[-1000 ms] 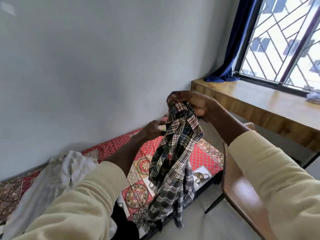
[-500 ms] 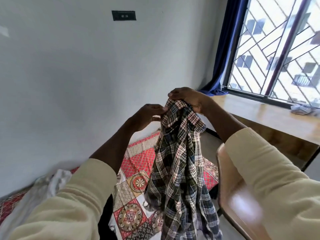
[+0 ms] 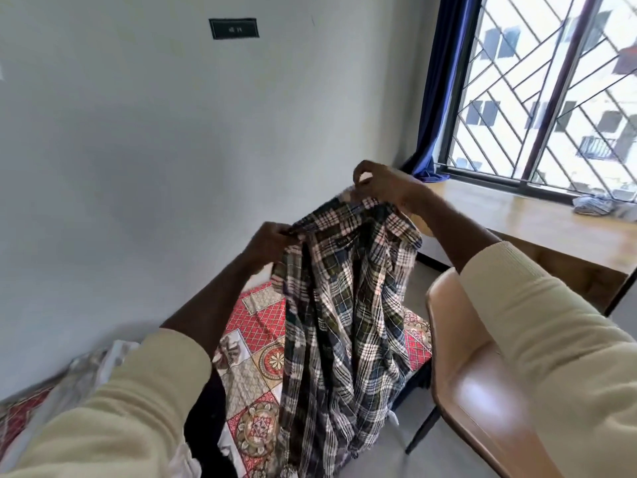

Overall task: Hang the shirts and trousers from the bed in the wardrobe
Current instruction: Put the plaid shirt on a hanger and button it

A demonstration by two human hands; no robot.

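A checked shirt (image 3: 348, 322) in dark green, white and red hangs in the air over the bed (image 3: 258, 367), its collar spread between both hands. My left hand (image 3: 270, 241) pinches the collar's left end. My right hand (image 3: 382, 188) grips the collar's right end, higher and farther back. The shirt's tail hangs down past the bed's edge. A pale garment (image 3: 89, 370) lies bunched on the bed at the lower left, and a dark garment (image 3: 206, 419) shows beside my left sleeve. No wardrobe is in view.
A tan chair back (image 3: 482, 391) stands close at the right, next to the hanging shirt. A wooden ledge (image 3: 537, 229) runs under the barred window (image 3: 551, 98), with a blue curtain (image 3: 434, 115) in the corner and a small cloth bundle (image 3: 593, 205) on it. A plain wall is ahead.
Both hands have lifted the shirt higher and moved apart, so the bunched collar is now spread open. The view has tilted upward.
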